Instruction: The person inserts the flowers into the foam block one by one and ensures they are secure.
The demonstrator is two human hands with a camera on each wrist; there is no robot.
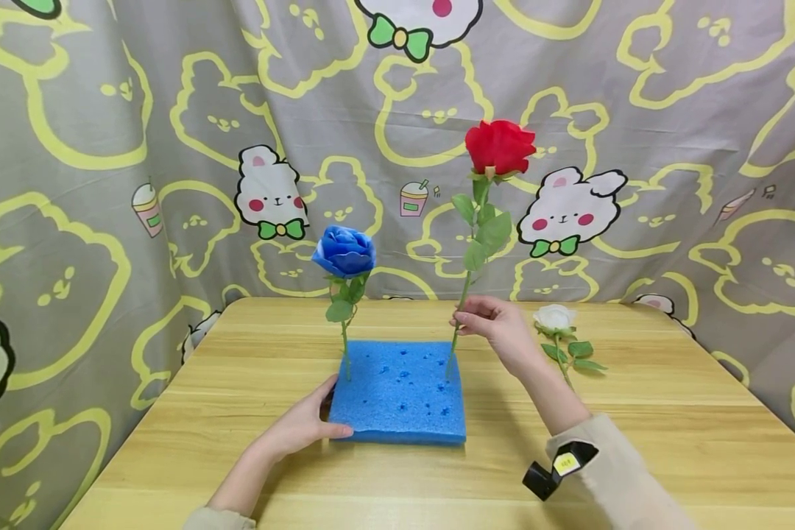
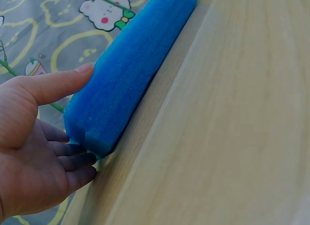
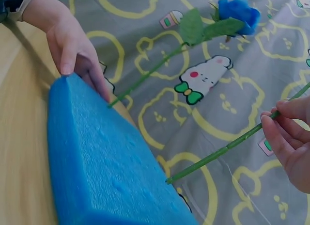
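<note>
Your left hand (image 1: pixel 302 423) is gripping the foam block (image 1: pixel 384 419), its left edge already bearing the blue rose (image 1: pixel 345 252), while your right hand (image 1: pixel 497 327) is pinching the red rose (image 1: pixel 500 149) by its right edge, the white rose (image 1: pixel 555 319) lying unplanted near the worktop's (image 1: pixel 662 412) far edge.

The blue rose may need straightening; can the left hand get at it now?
Probably yes: nothing seems to stand between the left hand and the blue rose, though that hand would likely first release the blue foam block.
</note>
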